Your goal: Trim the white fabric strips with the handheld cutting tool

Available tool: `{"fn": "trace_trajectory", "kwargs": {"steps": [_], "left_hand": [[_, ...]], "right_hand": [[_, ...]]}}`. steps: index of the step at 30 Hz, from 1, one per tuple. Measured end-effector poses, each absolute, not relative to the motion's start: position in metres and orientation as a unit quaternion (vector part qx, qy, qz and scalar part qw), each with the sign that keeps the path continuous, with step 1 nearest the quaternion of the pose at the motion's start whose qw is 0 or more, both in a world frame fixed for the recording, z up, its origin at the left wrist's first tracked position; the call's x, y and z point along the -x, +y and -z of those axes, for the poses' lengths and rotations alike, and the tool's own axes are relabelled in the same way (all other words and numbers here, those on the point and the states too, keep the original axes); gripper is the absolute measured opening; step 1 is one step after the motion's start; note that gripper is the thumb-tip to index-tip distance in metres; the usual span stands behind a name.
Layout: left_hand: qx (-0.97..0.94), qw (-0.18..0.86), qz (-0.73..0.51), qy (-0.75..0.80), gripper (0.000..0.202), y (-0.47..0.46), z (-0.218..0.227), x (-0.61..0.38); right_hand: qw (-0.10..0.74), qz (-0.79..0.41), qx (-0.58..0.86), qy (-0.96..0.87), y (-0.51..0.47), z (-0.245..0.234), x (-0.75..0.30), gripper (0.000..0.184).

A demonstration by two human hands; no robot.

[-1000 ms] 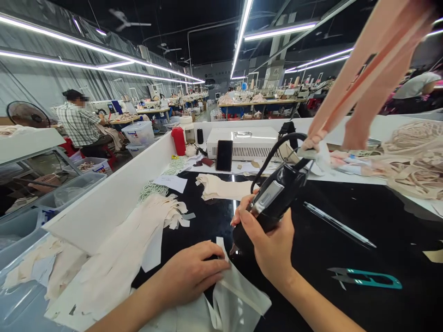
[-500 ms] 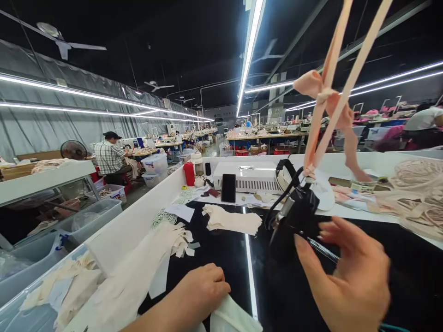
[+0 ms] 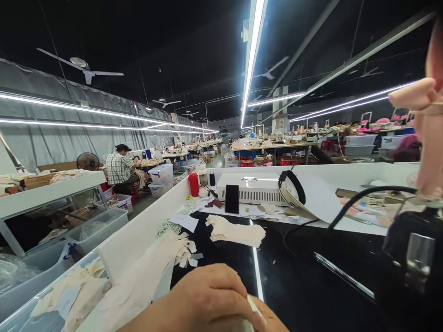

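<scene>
Two hands meet at the bottom edge of the view: the left hand curls over a sliver of pale cloth, its fingers closed on it, while the right hand lies mostly behind it, so whether those fingers also pinch the cloth I cannot tell. Bringing both hands together probably keeps the limp piece in check. To the right, a blurred black tool hangs from peach fabric strips, presumably so that it stays within reach without taking up table space. A slim pen lies just beside it on the glossy black tabletop. On the left, pale fabric pieces are heaped lengthwise, likely to leave the middle free for working; farther in, a smaller stack lies apart, perhaps to keep it from mixing. Beyond, a phone leans upright against a white vented box, which seems to serve as its prop. Well past the pale partition, a co-worker in a checked shirt sits at another table.
</scene>
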State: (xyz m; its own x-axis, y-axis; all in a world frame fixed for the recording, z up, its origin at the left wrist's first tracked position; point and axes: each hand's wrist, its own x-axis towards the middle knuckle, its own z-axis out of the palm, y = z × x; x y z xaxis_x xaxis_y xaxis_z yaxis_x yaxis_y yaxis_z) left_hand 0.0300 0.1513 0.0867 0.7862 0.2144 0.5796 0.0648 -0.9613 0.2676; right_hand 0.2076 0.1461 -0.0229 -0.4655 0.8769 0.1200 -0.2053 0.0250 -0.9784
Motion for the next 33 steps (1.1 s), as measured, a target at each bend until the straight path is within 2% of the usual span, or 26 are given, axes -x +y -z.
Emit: {"fn": "trace_trajectory", "kwargs": {"steps": [2,5,8,10,13,19,25,30,33], "left_hand": [[-0.904,0.17,-0.375,0.112,0.015,0.156,-0.085,-0.021],[-0.817,0.285,-0.439,0.243,0.02,0.172,-0.059,-0.014],[-0.663,0.49,-0.434,0.364,0.052,0.183,-0.025,-0.016],[-0.566,0.617,-0.382,0.39,0.068,0.184,-0.012,-0.021],[-0.505,0.704,-0.32,0.383,0.079,0.18,-0.009,-0.029],[-0.544,0.638,-0.359,0.41,0.071,0.205,-0.015,-0.042],[-0.598,0.519,-0.412,0.451,0.066,0.262,-0.01,-0.05],[-0.66,0.41,-0.399,0.487,0.036,0.322,-0.018,-0.054],[-0.689,0.359,-0.37,0.509,0.032,0.353,-0.018,-0.058]], "right_hand": [[0.431,-0.666,0.278,-0.541,0.146,0.023,-0.205,0.076],[0.444,-0.652,0.307,-0.533,0.151,0.015,-0.211,0.069],[0.454,-0.621,0.336,-0.544,0.163,0.003,-0.219,0.064],[0.457,-0.596,0.351,-0.559,0.172,-0.004,-0.222,0.065],[0.454,-0.565,0.368,-0.582,0.185,-0.009,-0.223,0.067],[0.447,-0.525,0.395,-0.607,0.203,-0.009,-0.226,0.065],[0.445,-0.474,0.437,-0.622,0.239,0.002,-0.245,0.063],[0.459,-0.362,0.52,-0.622,0.277,0.002,-0.288,0.049],[0.457,-0.289,0.571,-0.618,0.297,-0.001,-0.312,0.036]]}}
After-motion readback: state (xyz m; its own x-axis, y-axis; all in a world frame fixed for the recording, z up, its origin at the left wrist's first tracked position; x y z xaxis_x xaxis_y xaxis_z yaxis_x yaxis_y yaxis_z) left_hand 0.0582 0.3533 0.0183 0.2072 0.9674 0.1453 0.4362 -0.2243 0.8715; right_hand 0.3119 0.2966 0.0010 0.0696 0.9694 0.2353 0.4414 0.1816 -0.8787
